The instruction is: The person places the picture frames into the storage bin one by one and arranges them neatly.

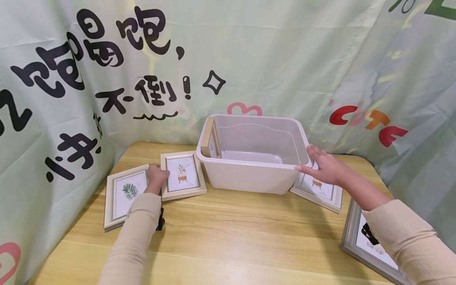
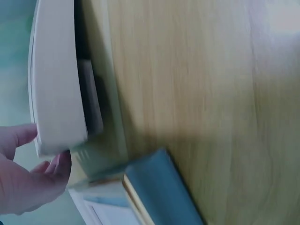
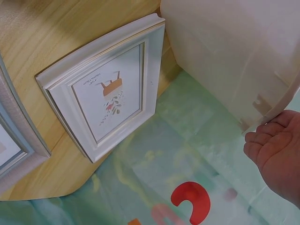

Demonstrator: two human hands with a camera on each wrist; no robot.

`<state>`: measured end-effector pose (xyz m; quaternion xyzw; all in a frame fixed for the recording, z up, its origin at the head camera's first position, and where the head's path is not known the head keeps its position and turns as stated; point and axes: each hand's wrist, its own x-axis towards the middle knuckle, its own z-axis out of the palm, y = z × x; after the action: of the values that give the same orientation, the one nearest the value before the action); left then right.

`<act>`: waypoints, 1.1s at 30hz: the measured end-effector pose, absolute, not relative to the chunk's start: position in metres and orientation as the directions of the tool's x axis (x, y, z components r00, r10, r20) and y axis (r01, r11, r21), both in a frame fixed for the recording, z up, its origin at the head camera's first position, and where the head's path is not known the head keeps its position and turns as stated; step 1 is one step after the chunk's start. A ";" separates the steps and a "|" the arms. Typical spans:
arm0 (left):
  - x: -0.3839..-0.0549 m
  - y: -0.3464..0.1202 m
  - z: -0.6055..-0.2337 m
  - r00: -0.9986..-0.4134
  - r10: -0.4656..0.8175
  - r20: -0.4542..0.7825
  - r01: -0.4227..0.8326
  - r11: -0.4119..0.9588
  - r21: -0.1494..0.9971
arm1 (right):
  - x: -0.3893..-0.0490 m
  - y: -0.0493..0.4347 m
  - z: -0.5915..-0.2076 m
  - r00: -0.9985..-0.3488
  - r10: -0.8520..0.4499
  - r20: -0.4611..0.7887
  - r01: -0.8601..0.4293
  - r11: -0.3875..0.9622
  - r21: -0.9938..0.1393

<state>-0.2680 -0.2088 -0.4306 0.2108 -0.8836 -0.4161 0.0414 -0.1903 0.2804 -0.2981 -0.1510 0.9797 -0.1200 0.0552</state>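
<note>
My left hand (image 1: 156, 178) pinches the left edge of a cream picture frame (image 1: 182, 196) with a potted-plant print. In the left wrist view, the thumb and curled fingers (image 2: 55, 169) hold that frame's side (image 2: 58, 79), and a dark stand shows behind it. My right hand (image 1: 325, 164) grips the right rim of a light grey plastic tub (image 1: 246, 176), its fingers curled at the edge in the right wrist view. Inside the tub, a light wooden frame (image 1: 208, 138) stands upright against the left wall. Left of my left hand is a cream frame (image 1: 110, 198) with a leaf print.
A white frame (image 1: 335, 202) with a similar plant print stands right of the tub, partly behind the right hand. A grey frame (image 1: 350, 233) is nearer, under the right forearm. The wooden table (image 1: 228, 237) ends at a printed curtain (image 1: 270, 59) behind and beside it.
</note>
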 end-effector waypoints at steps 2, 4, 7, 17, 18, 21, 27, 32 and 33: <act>-0.261 -0.209 -0.422 -0.914 -0.390 -0.112 -0.334 0.567 0.753 | -0.190 0.281 -0.298 -0.949 -0.308 -0.074 -0.280 0.926 -0.254; -0.259 -0.211 -0.420 -0.914 -0.389 -0.115 -0.339 0.578 0.742 | -0.190 0.281 -0.298 -0.948 -0.312 -0.071 -0.285 0.925 -0.253; -0.260 -0.216 -0.422 -0.917 -0.388 -0.097 -0.329 0.594 0.734 | -0.190 0.281 -0.298 -0.945 -0.320 -0.064 -0.296 0.923 -0.245; -0.257 -0.228 -0.418 -0.942 -0.310 -0.127 -0.290 0.568 0.770 | -0.190 0.280 -0.297 -0.947 -0.309 -0.086 -0.282 0.930 -0.236; -0.256 -0.229 -0.417 -0.947 -0.289 -0.138 -0.284 0.558 0.780 | -0.190 0.280 -0.297 -0.947 -0.309 -0.089 -0.282 0.930 -0.235; -0.256 -0.233 -0.417 -0.958 -0.224 -0.179 -0.273 0.520 0.810 | -0.190 0.280 -0.298 -0.947 -0.310 -0.088 -0.282 0.929 -0.239; -0.257 -0.242 -0.420 -0.960 -0.147 -0.238 -0.280 0.453 0.846 | -0.190 0.281 -0.298 -0.947 -0.309 -0.087 -0.281 0.929 -0.242; -0.254 -0.242 -0.422 -0.953 -0.167 -0.251 -0.297 0.383 0.875 | -0.191 0.281 -0.297 -0.947 -0.308 -0.087 -0.281 0.930 -0.236; -0.254 -0.242 -0.422 -0.950 -0.175 -0.259 -0.306 0.363 0.880 | -0.191 0.281 -0.297 -0.947 -0.308 -0.088 -0.281 0.930 -0.236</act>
<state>-0.2542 -0.2424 -0.4224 0.1460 -0.8233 -0.5451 -0.0604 -0.1912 0.2806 -0.2971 -0.1502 0.9805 -0.1110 0.0618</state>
